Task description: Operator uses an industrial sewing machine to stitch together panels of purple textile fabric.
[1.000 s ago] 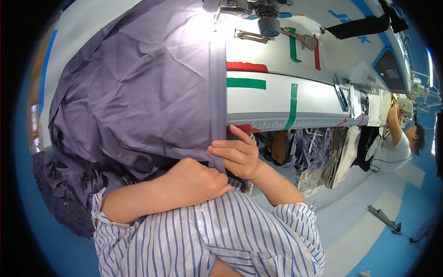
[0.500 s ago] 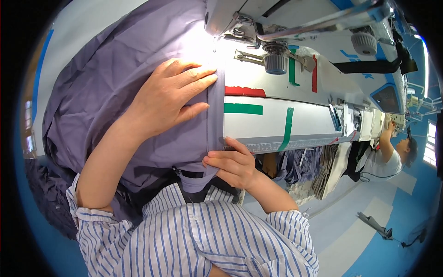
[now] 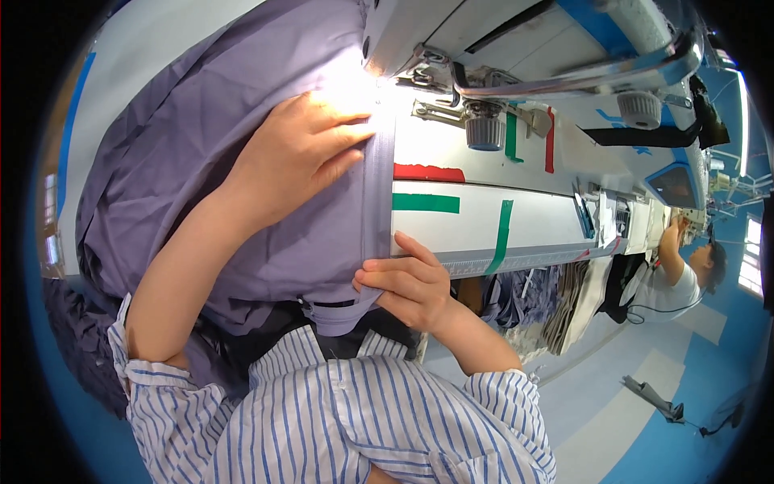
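Note:
A large piece of purple fabric (image 3: 185, 169) lies over the left of the sewing machine bed, with a folded, seamed strip (image 3: 377, 202) along its right edge. My left hand (image 3: 298, 153) rests palm down on the fabric, fingers stretched out to the strip just short of the lit needle area (image 3: 377, 85). Glare hides the needle and presser foot there. Nearer to me, my right hand (image 3: 407, 292) pinches the strip between thumb and fingers at the bed's front edge. A narrow loop of the fabric (image 3: 339, 323) hangs below it.
The sewing machine head (image 3: 516, 48) with tension knobs stands over the far right. Red tape (image 3: 429, 173), green tape (image 3: 426, 202) and a ruler strip (image 3: 524, 260) mark the bed. Bundled cloth pieces (image 3: 524, 298) hang beyond its front edge. Another person (image 3: 677, 266) works at far right.
My left hand has slid slightly away from me toward the needle area, its thumb now closer to the fingers. My right hand keeps its pinch at nearly the same place. The view has tipped slightly.

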`<control>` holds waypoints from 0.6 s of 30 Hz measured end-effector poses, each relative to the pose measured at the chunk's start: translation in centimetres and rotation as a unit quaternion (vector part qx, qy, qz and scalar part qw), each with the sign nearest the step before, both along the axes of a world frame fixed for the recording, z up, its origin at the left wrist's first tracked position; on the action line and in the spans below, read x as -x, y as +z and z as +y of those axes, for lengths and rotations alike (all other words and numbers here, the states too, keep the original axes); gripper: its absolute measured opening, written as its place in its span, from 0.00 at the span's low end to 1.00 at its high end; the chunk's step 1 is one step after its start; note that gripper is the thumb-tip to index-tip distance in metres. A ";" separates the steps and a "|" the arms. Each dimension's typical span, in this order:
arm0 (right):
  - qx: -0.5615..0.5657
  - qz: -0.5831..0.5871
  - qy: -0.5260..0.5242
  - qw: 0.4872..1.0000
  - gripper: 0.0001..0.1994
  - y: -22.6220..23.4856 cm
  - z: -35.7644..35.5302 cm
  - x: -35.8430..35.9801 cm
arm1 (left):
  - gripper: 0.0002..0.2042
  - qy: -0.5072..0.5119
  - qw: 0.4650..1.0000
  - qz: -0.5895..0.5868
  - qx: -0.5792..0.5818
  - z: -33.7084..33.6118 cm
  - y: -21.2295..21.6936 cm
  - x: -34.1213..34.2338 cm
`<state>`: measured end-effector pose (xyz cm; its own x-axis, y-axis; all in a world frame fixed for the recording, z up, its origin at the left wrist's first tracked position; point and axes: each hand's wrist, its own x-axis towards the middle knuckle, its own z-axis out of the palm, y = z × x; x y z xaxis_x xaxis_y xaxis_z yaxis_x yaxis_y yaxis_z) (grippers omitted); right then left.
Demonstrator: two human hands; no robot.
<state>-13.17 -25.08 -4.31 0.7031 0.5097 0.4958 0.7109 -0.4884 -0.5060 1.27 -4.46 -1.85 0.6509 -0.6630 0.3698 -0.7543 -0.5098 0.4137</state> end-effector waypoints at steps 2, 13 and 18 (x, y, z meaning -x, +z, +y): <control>-0.003 -0.001 0.004 1.000 0.04 0.3 0.0 -0.4 | 0.16 0.039 0.998 0.033 0.037 -0.3 0.3 -1.5; -0.003 0.034 -0.008 0.999 0.05 1.4 1.0 -1.6 | 0.10 0.211 0.967 -0.018 0.140 -2.2 -0.4 -11.7; 0.004 0.059 0.014 0.998 0.06 2.2 0.8 -2.9 | 0.06 0.228 0.967 0.029 0.108 -1.9 0.2 -12.7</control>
